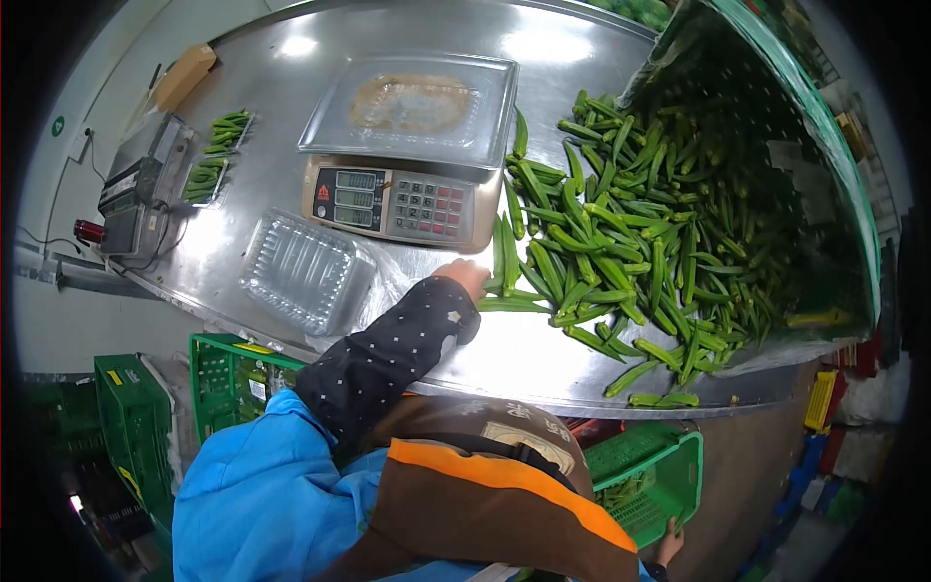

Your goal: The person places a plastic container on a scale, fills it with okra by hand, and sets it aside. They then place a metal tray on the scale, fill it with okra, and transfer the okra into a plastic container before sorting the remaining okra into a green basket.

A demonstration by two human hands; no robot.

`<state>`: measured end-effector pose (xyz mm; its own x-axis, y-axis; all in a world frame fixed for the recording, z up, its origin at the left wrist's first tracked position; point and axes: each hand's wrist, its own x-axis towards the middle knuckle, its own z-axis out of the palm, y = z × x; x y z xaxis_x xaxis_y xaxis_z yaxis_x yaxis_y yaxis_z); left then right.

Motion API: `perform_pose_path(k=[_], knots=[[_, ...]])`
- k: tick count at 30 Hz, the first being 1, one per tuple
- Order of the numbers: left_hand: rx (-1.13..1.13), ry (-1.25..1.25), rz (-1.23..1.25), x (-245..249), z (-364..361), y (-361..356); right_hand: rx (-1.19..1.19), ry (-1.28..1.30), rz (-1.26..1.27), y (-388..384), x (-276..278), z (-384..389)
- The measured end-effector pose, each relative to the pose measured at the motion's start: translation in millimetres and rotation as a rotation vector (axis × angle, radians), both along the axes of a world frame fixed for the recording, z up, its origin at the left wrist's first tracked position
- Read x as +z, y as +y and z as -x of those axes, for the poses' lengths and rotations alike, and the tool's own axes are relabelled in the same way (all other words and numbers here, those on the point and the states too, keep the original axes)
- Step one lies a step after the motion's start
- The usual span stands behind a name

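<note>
My left hand (467, 278) reaches over the metal table, just below the scale (398, 206). Its fingers are curled at the near edge of a large heap of okra (621, 262), closed on okra pods (505, 254) there; the fingertips are partly hidden. Low on the right, my right hand (669, 545) is at the lower corner of a green crate (687, 475), with its fingers on the rim. Some okra lies inside that crate. Left of my left forearm is a stack of clear plastic trays (303, 272).
Two packed trays of okra (206, 180) lie near a grey machine (145, 194) on the left. The heap spills from a green-edged, lined container (866, 194) on the right. More green crates (131, 427) stand below the table edge at left.
</note>
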<state>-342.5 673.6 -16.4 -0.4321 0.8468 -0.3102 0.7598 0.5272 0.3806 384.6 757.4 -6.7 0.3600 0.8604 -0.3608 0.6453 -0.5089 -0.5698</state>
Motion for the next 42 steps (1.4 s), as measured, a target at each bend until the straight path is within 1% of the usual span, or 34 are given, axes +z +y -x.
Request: perform_pose_path(k=[1, 2, 3, 4, 6, 7, 8, 10, 12, 14, 16, 17, 18, 19, 20, 22, 24, 26, 28, 29, 30, 31, 32, 33, 34, 35, 36, 38, 39, 40, 41, 42], knots=[[0.0, 0.001, 0.002, -7.2, -0.6, -4.1, -0.075, 0.205, -0.095, -1.5, 12.7, 58.1], [0.126, -0.191, -0.03, -13.9, -1.0, -12.3, -0.152, 0.411, -0.191, -0.6, 22.9, 113.7], [0.252, -0.383, -0.062, -16.7, 0.8, -19.8, -0.06, 0.505, -0.124, 3.9, 30.4, 155.1], [0.407, -0.861, -0.027, -9.6, 5.5, -26.1, 0.034, 0.597, -0.056, 8.9, 35.5, 191.6], [0.597, -1.41, -0.117, 9.4, 3.1, -45.3, 0.425, 0.545, -0.054, 16.8, 28.8, 261.9], [0.639, -1.555, -0.138, 16.0, 1.9, -52.5, 0.533, 0.62, 0.07, 21.8, 35.1, 300.3], [0.644, -1.553, -0.142, 17.6, 1.8, -60.1, 0.642, 0.694, 0.195, 25.0, 45.0, 339.8], [0.666, -1.718, -0.275, 19.9, 1.8, -77.9, 0.686, 0.834, 0.316, 14.2, 79.1, 417.2], [0.718, -1.679, -0.312, 25.2, 2.4, -96.3, 0.918, 0.68, 0.251, 9.7, 90.3, 479.3], [0.759, -1.858, -0.436, 23.3, 1.4, -113.0, 1.185, 0.554, -0.027, 5.2, 62.7, 516.2], [0.786, -1.867, -0.48, 22.4, -3.2, -124.6, 1.491, 0.368, -0.412, 3.2, 38.5, 547.4], [0.745, -1.935, -0.526, 22.8, -5.1, -128.6, 1.585, 0.241, -0.461, 1.5, 40.2, 559.8], [0.701, -2.001, -0.572, 23.3, -6.6, -132.3, 1.595, 0.247, -0.46, -0.3, 36.6, 566.5], [0.707, -2.013, -0.58, 24.2, -7.7, -135.4, 1.634, 0.142, -0.516, -2.0, 28.5, 572.9], [0.714, -2.01, -0.591, 26.7, -9.5, -136.6, 1.67, 0.035, -0.573, -3.6, 19.9, 578.3], [0.753, -1.942, -0.604, 32.3, -13.8, -137.4, 1.657, 0.028, -0.579, -5.6, 10.3, 581.4], [0.779, -1.925, -0.605, 33.0, -14.5, -137.8, 1.641, -0.133, -0.605, -4.7, 8.8, 583.9], [0.801, -1.909, -0.603, 32.2, -16.1, -137.7, 1.647, -0.103, -0.635, -4.7, 8.7, 585.1], [0.871, -1.795, -0.547, 32.6, -15.7, -134.4, 1.681, -0.07, -0.623, -1.6, 13.5, 585.8], [0.87, -1.795, -0.551, 36.2, -15.9, -133.1, 1.683, -0.07, -0.626, 3.2, 6.9, 584.2], [0.896, -1.735, -0.54, 42.5, -17.3, -131.7, 1.604, 0.196, -0.484, 10.2, -5.6, 580.9], [0.92, -1.676, -0.531, 46.3, -18.6, -129.2, 1.506, 0.452, -0.341, 10.8, -1.3, 583.6], [0.917, -1.679, -0.535, 42.2, -19.7, -125.8, 1.509, 0.448, -0.344, 10.6, 4.6, 583.7], [0.852, -1.672, -0.567, 34.7, -21.5, -122.0, 1.264, 0.658, 0.085, 10.1, 13.1, 580.7], [0.788, -1.664, -0.596, 28.8, -23.9, -117.9, 0.969, 0.834, 0.497, 6.5, 28.7, 580.2], [0.754, -1.649, -0.587, 26.4, -26.5, -112.9, 0.966, 0.867, 0.541, 3.8, 39.6, 579.6], [0.748, -1.649, -0.588, 27.4, -29.0, -108.4, 0.965, 0.868, 0.536, 3.6, 45.8, 577.1], [0.664, -1.664, -0.577, 31.9, -33.3, -99.7, 0.938, 0.868, 0.535, 2.7, 55.6, 564.6], [0.639, -1.643, -0.567, 35.3, -34.9, -96.4, 0.932, 0.87, 0.517, 9.5, 60.9, 545.5], [0.63, -1.649, -0.56, 38.1, -35.0, -93.4, 0.96, 0.808, 0.469, 17.3, 73.7, 525.7], [0.588, -1.605, -0.537, 40.2, -35.4, -90.9, 0.97, 0.731, 0.368, 25.7, 83.5, 498.8], [0.549, -1.562, -0.516, 42.3, -36.8, -88.9, 0.915, 0.713, 0.385, 34.2, 100.2, 467.0]])
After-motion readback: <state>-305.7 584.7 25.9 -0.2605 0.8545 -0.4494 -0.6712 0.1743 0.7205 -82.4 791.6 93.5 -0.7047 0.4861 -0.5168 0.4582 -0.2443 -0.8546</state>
